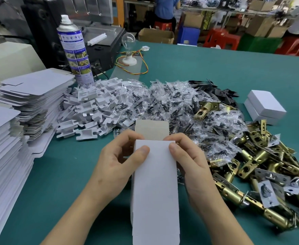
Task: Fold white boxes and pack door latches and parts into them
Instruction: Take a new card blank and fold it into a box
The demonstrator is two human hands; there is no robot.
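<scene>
A white cardboard box (154, 188) is held upright over the green table (65, 174), its grey far flap standing open at the top. My left hand (117, 161) grips its upper left edge, thumb on the white face. My right hand (187, 160) grips the upper right edge the same way. Brass door latches (262, 177) lie heaped at the right. Clear bags of black parts (166, 103) are piled behind the box. White plastic inserts (93, 106) lie in a heap to the left of the bags.
Stacks of flat white box blanks (31, 96) stand along the left edge. A spray can (74, 48) and a bulb on a base (129, 50) stand at the back. Two closed white boxes (265, 106) sit at the right. People work at benches beyond the table.
</scene>
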